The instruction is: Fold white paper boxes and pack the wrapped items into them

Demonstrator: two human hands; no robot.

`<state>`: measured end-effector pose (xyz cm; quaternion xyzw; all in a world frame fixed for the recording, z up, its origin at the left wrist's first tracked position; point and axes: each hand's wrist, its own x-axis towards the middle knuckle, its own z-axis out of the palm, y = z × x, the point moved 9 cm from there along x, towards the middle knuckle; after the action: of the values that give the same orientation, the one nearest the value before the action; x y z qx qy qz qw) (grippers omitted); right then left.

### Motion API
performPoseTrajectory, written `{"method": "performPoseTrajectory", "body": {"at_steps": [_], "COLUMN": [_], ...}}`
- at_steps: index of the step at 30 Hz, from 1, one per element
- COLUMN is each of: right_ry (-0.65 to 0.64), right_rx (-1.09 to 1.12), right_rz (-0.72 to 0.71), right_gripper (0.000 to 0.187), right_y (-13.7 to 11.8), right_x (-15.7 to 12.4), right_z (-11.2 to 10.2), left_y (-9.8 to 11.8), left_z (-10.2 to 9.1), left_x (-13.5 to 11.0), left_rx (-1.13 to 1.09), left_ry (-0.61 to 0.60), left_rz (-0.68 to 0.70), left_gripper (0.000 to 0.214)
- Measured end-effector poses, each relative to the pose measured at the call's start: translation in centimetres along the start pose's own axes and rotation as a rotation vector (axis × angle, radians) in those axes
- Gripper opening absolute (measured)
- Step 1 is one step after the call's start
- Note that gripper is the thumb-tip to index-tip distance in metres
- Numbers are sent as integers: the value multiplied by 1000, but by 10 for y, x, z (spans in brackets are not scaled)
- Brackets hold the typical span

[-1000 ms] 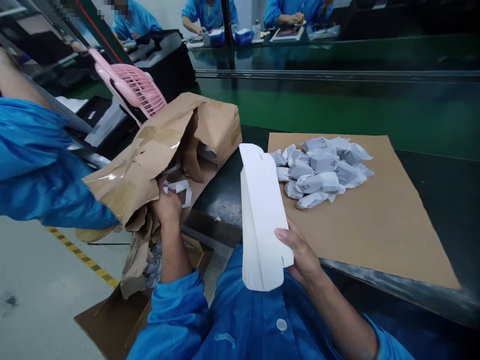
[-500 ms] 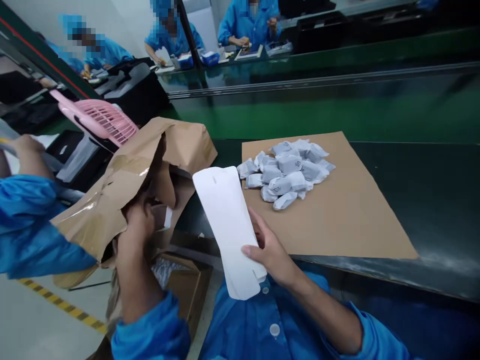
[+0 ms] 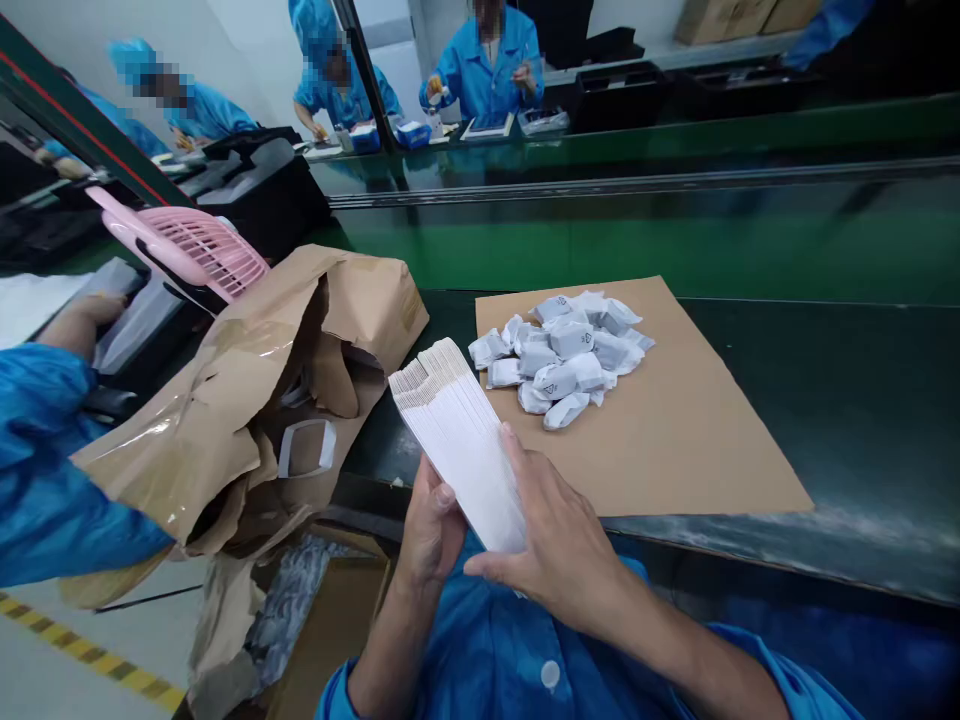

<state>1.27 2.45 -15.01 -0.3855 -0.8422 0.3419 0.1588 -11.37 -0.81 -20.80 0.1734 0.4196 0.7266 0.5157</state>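
Observation:
A thick stack of flat white card blanks (image 3: pixel 459 436) is held edge-up in front of my chest. My right hand (image 3: pixel 559 540) lies over its right face, fingers wrapped on it. My left hand (image 3: pixel 433 520) grips the stack's lower left side with the thumb on the cards. Just behind the stack, a pile of several small white wrapped packets (image 3: pixel 564 354) rests on a brown cardboard sheet (image 3: pixel 690 440). To the left, a torn brown paper bag (image 3: pixel 247 390) lies open on the bench edge, with a white paper band (image 3: pixel 306 448) inside it.
A green conveyor belt (image 3: pixel 675 235) runs behind the cardboard. A pink fan (image 3: pixel 195 245) stands at back left. A co-worker's blue sleeve (image 3: pixel 52 450) fills the left edge. An open carton (image 3: pixel 330 620) sits on the floor below. Other people in blue work at the far bench.
My left hand came out of the brown bag and took hold of the card stack. The stack turned from face-up to edge-up and moved closer to me.

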Motion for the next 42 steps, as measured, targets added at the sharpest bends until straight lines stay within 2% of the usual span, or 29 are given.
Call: {"method": "performPoseTrajectory", "body": {"at_steps": [3, 7, 9, 13, 20, 22, 27, 32, 37, 42], "right_ry": [-82, -73, -76, -77, -116, -136, -204, -304, -377, -396], "right_rx": [134, 232, 223, 195, 291, 309, 233, 209, 416, 619], "right_rz": [100, 109, 86, 84, 61, 40, 14, -60, -145, -135], "right_gripper": [122, 85, 77, 85, 86, 89, 112, 113, 108, 101], "right_y": [9, 12, 12, 15, 19, 18, 16, 10, 11, 22], "right_x": [5, 15, 18, 20, 30, 32, 29, 26, 29, 33], "right_z": [-11, -23, -25, -25, -26, -26, -23, -21, -24, -24], "left_y": [-14, -28, -31, -39, -41, -39, -27, -16, -10, -11], "left_z": [-10, -9, -8, -6, 0, 2, 1, 2, -4, -6], "left_x": [0, -3, -3, -3, 0, 3, 14, 21, 23, 22], "left_rx": [-108, -207, -222, -275, -344, -330, -251, -219, -233, -265], "left_ry": [23, -58, -105, -152, -179, -174, -87, -82, -88, -87], "left_rz": [-100, -229, -247, -300, -331, -313, -193, -99, -56, -70], "left_gripper": [69, 73, 70, 62, 81, 78, 68, 58, 54, 59]}}
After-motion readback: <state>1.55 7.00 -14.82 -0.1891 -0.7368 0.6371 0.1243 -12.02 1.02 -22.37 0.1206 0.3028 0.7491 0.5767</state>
